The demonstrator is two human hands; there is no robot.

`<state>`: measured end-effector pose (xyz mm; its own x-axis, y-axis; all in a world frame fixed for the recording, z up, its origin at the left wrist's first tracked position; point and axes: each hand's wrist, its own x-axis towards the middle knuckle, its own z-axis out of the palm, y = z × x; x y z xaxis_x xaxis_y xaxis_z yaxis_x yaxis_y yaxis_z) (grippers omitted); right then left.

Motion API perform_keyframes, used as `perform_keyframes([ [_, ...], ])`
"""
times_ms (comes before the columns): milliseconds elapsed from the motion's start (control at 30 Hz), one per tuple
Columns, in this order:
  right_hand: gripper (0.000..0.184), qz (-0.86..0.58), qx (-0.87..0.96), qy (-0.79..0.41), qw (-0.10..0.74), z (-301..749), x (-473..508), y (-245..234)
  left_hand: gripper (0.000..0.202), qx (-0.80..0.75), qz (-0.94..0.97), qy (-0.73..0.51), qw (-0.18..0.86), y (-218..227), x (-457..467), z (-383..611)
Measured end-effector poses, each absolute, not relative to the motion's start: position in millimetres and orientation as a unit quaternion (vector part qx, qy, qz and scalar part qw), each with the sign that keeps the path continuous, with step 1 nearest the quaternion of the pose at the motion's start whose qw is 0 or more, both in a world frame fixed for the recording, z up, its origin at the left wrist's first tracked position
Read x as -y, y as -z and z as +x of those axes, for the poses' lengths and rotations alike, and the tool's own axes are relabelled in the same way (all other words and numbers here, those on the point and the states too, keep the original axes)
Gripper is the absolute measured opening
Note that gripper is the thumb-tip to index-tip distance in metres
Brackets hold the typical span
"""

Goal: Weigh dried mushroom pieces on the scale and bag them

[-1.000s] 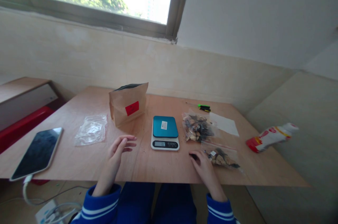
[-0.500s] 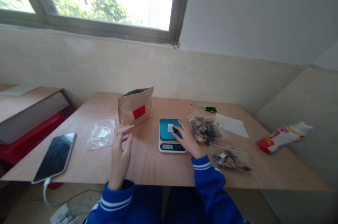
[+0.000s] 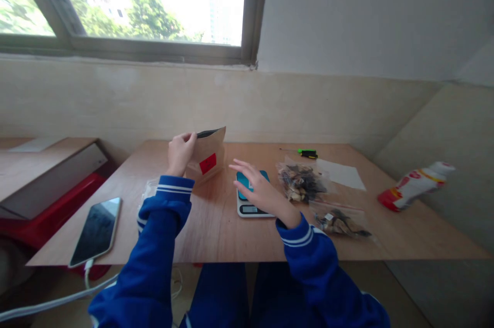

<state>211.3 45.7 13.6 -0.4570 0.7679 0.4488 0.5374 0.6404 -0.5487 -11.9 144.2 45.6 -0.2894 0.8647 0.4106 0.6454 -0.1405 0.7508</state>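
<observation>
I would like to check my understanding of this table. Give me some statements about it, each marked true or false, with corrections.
1. The left hand holds the brown paper bag near its top. True.
2. The right hand is closed around the bottle. False: it is open above the scale.
3. The label on the paper bag is green. False: it is red.
4. A white sheet lies right of the scale. True.
</observation>
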Motion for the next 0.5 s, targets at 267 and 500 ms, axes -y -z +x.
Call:
perform_keyframes([
  [267, 0.035, -0.352, 0.881, -0.002, 0.318, 164.2, -71.8, -14.2, 0.041, -0.616, 0.630, -0.469, 0.066, -13.2, -74.6, 15.5],
  [500, 0.019, -0.409, 0.870, -0.124, 0.245, 175.9, -27.4, -5.0, 0.038, -0.614, 0.575, -0.536, 0.072, 24.9, -41.1, 25.6],
])
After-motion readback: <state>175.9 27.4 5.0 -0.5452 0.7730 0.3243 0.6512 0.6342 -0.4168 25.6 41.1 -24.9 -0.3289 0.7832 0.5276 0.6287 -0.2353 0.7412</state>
